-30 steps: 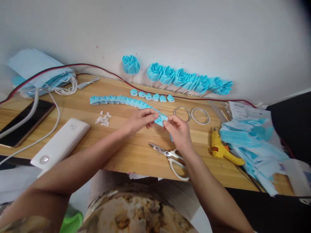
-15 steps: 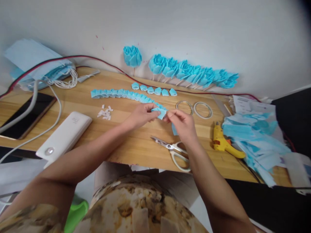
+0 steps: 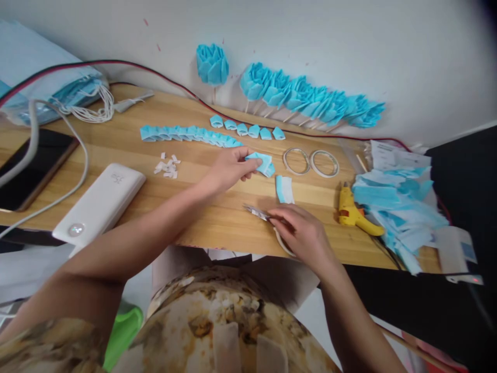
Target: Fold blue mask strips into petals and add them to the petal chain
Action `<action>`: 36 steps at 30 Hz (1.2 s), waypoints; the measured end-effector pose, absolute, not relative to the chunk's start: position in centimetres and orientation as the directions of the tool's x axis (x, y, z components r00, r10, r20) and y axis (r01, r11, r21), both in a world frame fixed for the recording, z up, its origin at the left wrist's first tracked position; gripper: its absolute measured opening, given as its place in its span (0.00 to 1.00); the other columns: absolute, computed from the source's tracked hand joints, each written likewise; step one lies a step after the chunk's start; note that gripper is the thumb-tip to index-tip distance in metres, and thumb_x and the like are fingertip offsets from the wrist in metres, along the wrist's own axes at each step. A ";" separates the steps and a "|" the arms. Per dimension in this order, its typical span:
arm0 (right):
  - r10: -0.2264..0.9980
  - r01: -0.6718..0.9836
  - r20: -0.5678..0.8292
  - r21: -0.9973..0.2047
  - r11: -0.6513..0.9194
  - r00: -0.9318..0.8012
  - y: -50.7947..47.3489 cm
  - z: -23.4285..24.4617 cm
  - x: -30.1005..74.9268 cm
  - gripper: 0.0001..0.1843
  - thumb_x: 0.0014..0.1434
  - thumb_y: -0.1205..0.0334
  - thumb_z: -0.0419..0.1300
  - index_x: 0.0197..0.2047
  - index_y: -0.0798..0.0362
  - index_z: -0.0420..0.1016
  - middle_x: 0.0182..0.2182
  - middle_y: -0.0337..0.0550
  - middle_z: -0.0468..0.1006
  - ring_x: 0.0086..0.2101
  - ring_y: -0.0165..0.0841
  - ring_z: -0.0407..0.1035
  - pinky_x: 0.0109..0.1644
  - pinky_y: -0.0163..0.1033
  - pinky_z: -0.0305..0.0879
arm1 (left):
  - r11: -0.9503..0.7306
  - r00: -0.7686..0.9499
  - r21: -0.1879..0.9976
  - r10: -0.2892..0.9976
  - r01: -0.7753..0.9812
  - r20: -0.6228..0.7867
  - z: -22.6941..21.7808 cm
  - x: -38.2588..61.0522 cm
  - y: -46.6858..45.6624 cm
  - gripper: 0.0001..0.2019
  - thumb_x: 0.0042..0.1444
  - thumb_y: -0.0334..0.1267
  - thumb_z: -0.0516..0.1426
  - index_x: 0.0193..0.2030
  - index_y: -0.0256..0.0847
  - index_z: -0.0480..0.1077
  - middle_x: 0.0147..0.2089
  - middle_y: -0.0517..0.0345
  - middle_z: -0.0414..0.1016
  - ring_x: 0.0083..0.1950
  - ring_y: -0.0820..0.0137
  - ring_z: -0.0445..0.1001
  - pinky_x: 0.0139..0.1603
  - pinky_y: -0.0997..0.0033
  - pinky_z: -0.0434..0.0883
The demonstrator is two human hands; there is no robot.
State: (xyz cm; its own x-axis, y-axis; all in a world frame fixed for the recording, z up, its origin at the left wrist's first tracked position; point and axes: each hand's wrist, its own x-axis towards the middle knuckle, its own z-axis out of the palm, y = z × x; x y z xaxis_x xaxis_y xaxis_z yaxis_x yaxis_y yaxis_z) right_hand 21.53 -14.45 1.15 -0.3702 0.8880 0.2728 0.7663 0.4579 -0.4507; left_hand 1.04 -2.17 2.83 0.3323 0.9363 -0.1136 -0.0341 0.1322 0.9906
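My left hand (image 3: 229,168) pinches the end of a long pleated blue strip (image 3: 186,134) that lies across the wooden table (image 3: 128,150); the folded end piece (image 3: 264,163) sticks out past my fingers. My right hand (image 3: 301,233) rests on the white-handled scissors (image 3: 258,212) near the table's front edge, fingers curled over the handles, with only the blade tips showing. A small blue and white piece (image 3: 284,189) lies between the two hands.
Blue folded flowers (image 3: 310,98) on sticks lean on the wall, several small folded pieces (image 3: 246,129) before them. Two tape rings (image 3: 310,161), a yellow glue gun (image 3: 353,215) and a blue sheet pile (image 3: 399,207) sit right. A white power bank (image 3: 99,199), phone (image 3: 34,168), cables and paper scraps (image 3: 166,166) lie left.
My right hand let go of the folded blue piece and dropped down onto the scissors. My left hand kept hold of the strip's end. The view tilted, shifting the table upward.
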 end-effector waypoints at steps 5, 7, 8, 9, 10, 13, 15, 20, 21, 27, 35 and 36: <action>0.855 0.762 0.358 -0.406 0.505 -0.376 -14.4 0.1 20.9 0.04 0.66 0.67 0.61 0.43 0.51 0.78 0.37 0.45 0.84 0.38 0.36 0.77 0.44 0.41 0.72 | 0.143 0.345 0.989 0.930 -0.025 -0.126 2.8 1.1 -2.1 0.10 0.59 0.27 0.59 0.27 0.36 0.68 0.21 0.65 0.68 0.22 0.80 0.64 0.26 0.78 0.64; 0.852 0.765 0.368 -0.399 0.506 -0.371 -14.3 -0.1 20.6 0.04 0.66 0.67 0.61 0.41 0.51 0.78 0.35 0.44 0.83 0.37 0.36 0.76 0.42 0.41 0.71 | 0.147 0.345 0.989 0.930 -0.025 -0.129 2.8 1.1 -2.1 0.09 0.60 0.26 0.59 0.28 0.36 0.69 0.21 0.65 0.68 0.22 0.80 0.64 0.26 0.79 0.64; 0.856 0.768 0.372 -0.402 0.498 -0.359 -14.3 -0.2 20.5 0.05 0.67 0.67 0.60 0.40 0.51 0.78 0.34 0.44 0.83 0.36 0.35 0.76 0.41 0.40 0.71 | 0.148 0.344 0.989 0.930 -0.025 -0.131 2.8 1.1 -2.1 0.09 0.60 0.26 0.59 0.28 0.36 0.69 0.21 0.65 0.68 0.22 0.80 0.64 0.26 0.79 0.64; 0.861 0.772 0.375 -0.410 0.486 -0.343 -14.2 -0.3 20.5 0.06 0.67 0.67 0.60 0.39 0.51 0.78 0.33 0.43 0.83 0.35 0.35 0.75 0.40 0.40 0.70 | 0.150 0.344 0.988 0.930 -0.025 -0.133 2.9 1.1 -2.1 0.09 0.60 0.26 0.59 0.28 0.36 0.69 0.21 0.65 0.68 0.23 0.80 0.64 0.27 0.79 0.64; 0.869 0.775 0.374 -0.422 0.471 -0.325 -14.2 -0.4 20.4 0.06 0.66 0.67 0.60 0.38 0.50 0.78 0.33 0.42 0.82 0.34 0.35 0.75 0.39 0.39 0.69 | 0.152 0.344 0.988 0.929 -0.024 -0.134 2.9 1.1 -2.1 0.09 0.60 0.27 0.59 0.28 0.36 0.69 0.21 0.65 0.68 0.23 0.80 0.64 0.27 0.79 0.64; 0.901 0.778 0.337 -0.473 0.413 -0.273 -14.0 -0.5 20.2 0.07 0.66 0.66 0.59 0.36 0.50 0.78 0.31 0.41 0.82 0.33 0.34 0.75 0.38 0.39 0.68 | 0.158 0.344 0.987 0.928 -0.025 -0.140 2.9 1.1 -2.2 0.09 0.59 0.27 0.59 0.28 0.36 0.69 0.22 0.65 0.69 0.23 0.80 0.65 0.27 0.79 0.63; 0.930 0.777 0.294 -0.524 0.349 -0.220 -14.0 -0.5 20.2 0.06 0.64 0.65 0.60 0.35 0.50 0.78 0.30 0.40 0.82 0.31 0.33 0.75 0.36 0.38 0.67 | 0.164 0.345 0.986 0.927 -0.027 -0.145 2.9 1.1 -2.2 0.08 0.59 0.28 0.59 0.28 0.36 0.69 0.23 0.64 0.70 0.24 0.80 0.65 0.28 0.79 0.64; 0.990 0.658 0.131 -0.742 0.128 -0.046 -13.9 0.1 20.6 0.07 0.64 0.61 0.60 0.35 0.50 0.78 0.26 0.36 0.82 0.21 0.28 0.69 0.27 0.34 0.64 | 0.184 0.365 0.983 0.915 -0.007 -0.169 2.9 1.2 -2.4 0.08 0.58 0.29 0.59 0.28 0.36 0.69 0.24 0.63 0.70 0.24 0.80 0.66 0.28 0.79 0.64; 0.991 0.631 0.131 -0.768 0.112 -0.017 -13.7 0.4 20.7 0.07 0.65 0.60 0.60 0.36 0.50 0.78 0.27 0.37 0.83 0.20 0.27 0.68 0.26 0.34 0.64 | 0.193 0.371 0.981 0.911 0.002 -0.180 2.9 1.2 -2.4 0.08 0.58 0.30 0.59 0.28 0.36 0.69 0.23 0.63 0.70 0.24 0.80 0.66 0.28 0.79 0.64; 0.846 0.688 0.533 -0.621 0.377 0.018 -10.6 2.9 20.7 0.06 0.64 0.65 0.62 0.39 0.47 0.81 0.32 0.38 0.83 0.28 0.31 0.72 0.33 0.38 0.69 | 0.245 0.398 0.969 0.888 0.017 -0.231 3.3 1.3 -2.6 0.08 0.56 0.31 0.61 0.27 0.37 0.70 0.21 0.64 0.68 0.23 0.79 0.65 0.27 0.79 0.63; 0.624 0.807 0.703 -0.121 0.579 -0.342 -7.5 3.7 19.9 0.11 0.62 0.69 0.61 0.41 0.44 0.81 0.33 0.42 0.83 0.34 0.37 0.76 0.41 0.46 0.71 | 0.265 0.414 0.964 0.875 0.029 -0.253 3.7 1.2 -2.6 0.09 0.57 0.30 0.60 0.25 0.36 0.69 0.20 0.66 0.66 0.22 0.79 0.64 0.26 0.79 0.62; 0.619 0.815 0.698 -0.088 0.573 -0.360 -7.4 3.6 19.9 0.11 0.63 0.69 0.60 0.42 0.43 0.81 0.33 0.41 0.83 0.34 0.37 0.76 0.41 0.46 0.71 | 0.272 0.416 0.962 0.871 0.031 -0.260 3.8 1.2 -2.6 0.09 0.57 0.29 0.60 0.25 0.37 0.69 0.20 0.66 0.66 0.22 0.79 0.64 0.26 0.79 0.62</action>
